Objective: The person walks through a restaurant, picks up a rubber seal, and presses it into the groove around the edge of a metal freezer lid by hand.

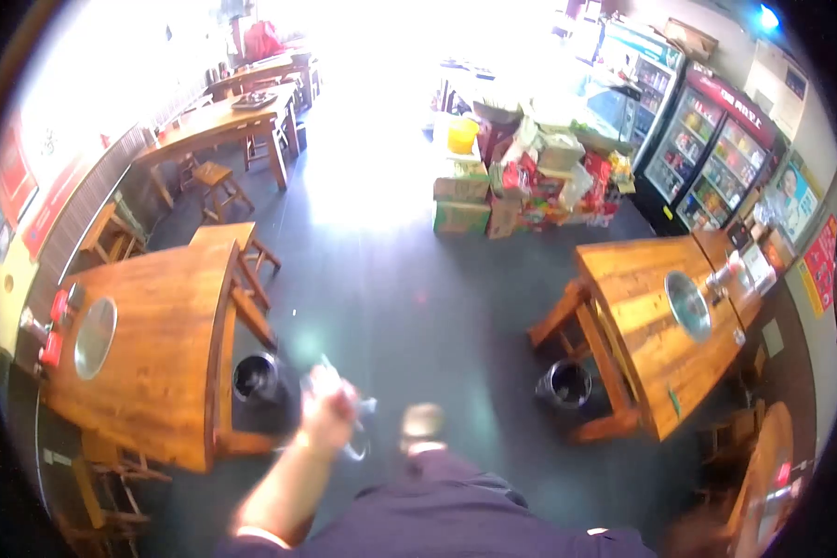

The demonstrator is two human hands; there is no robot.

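My left hand (329, 405) is stretched forward over the floor, its fingers closed round some crumpled, whitish, see-through stuff that looks like thin plastic. A loose end of it (355, 453) hangs below the hand; blur and glare hide its exact kind. Just left of this hand stands a black bin (257, 378) on the floor, beside the left wooden table (172, 344). I cannot make out my right hand; only the dark sleeve on that side shows at the bottom edge. One of my shoes (423, 423) shows ahead of my dark clothing.
A right wooden table (637, 316) has a round metal inset (687, 305) and a second black bin (564, 384) beside it. Farther off are stacked cartons (461, 200), a yellow bucket (462, 136) and drinks fridges (711, 153). Stools (221, 191) stand along the left.
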